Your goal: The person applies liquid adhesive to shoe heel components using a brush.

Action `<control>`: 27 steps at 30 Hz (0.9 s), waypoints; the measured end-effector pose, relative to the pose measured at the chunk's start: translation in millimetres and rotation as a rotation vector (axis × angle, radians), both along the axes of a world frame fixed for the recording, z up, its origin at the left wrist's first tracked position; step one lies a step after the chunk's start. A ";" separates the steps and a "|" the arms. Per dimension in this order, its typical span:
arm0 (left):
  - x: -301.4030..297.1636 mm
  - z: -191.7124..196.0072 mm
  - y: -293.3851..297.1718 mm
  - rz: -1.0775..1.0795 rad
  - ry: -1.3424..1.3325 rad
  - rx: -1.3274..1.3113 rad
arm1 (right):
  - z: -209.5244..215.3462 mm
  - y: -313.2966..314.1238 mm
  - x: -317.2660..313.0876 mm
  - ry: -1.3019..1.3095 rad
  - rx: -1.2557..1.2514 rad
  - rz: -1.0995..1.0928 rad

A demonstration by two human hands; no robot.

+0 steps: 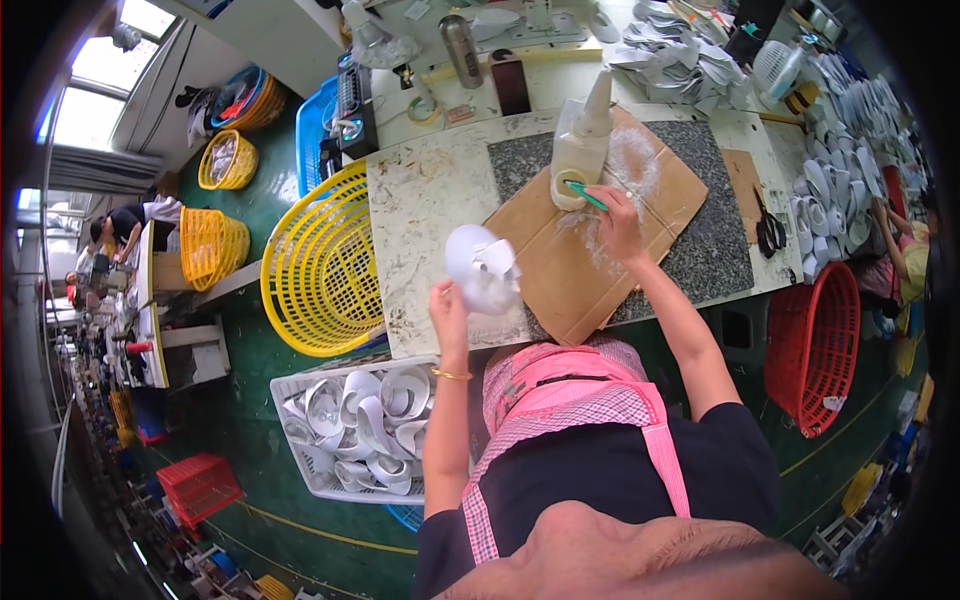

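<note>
A white shoe upper [480,268], slightly blurred, hangs over the pale tabletop, pinched at its lower left edge by my left hand [449,315]. My right hand [619,225] is closed round a green-handled brush [586,196]. The brush's tip reaches into the round cut-out opening low in a whitish plastic bottle [578,140] with a long cone spout; the tip itself is hidden. Under the bottle lies a brown cardboard sheet [560,275] with dried white smears. It rests on a dark speckled stone slab [722,240].
On my left a yellow basket [318,262] stands against the table, with a pale crate [300,478] of white uppers nearer me. Black scissors [769,232] lie at the right. White pieces [672,60], a steel flask [460,52] and a phone [510,85] are farther back. A red basket [815,350] stands right.
</note>
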State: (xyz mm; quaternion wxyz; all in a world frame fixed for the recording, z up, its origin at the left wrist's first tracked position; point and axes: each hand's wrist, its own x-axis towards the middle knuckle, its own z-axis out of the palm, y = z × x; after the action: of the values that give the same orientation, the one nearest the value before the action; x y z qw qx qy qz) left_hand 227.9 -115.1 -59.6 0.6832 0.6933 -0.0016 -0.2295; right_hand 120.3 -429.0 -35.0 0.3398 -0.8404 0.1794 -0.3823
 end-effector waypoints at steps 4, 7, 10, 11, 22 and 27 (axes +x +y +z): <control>-26.5 -9.0 -18.5 -0.006 0.291 -0.309 | -29.3 7.2 -21.1 0.207 0.079 -0.090; -41.9 -4.2 -25.2 -0.109 0.355 -0.341 | -54.3 17.7 -29.6 0.171 0.522 -0.235; -49.0 4.3 -31.0 -0.165 0.407 -0.285 | -37.9 48.2 -18.5 -0.107 0.853 -0.154; -49.7 6.7 -30.1 -0.166 0.412 -0.283 | -22.9 64.2 -13.6 -0.107 0.856 -0.086; -54.1 1.2 -34.9 -0.277 0.413 -0.314 | -15.7 90.3 -0.4 0.164 0.490 0.321; -51.1 -12.4 -18.0 -0.365 0.455 -0.324 | -4.5 69.4 0.3 0.186 0.499 0.635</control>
State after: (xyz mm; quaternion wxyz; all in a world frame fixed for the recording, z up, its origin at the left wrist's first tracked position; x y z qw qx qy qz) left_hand 176.8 -133.1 -72.0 0.7148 0.4950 -0.0095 -0.4940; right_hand 120.6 -359.6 -39.4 0.6166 -0.7767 0.0282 -0.1255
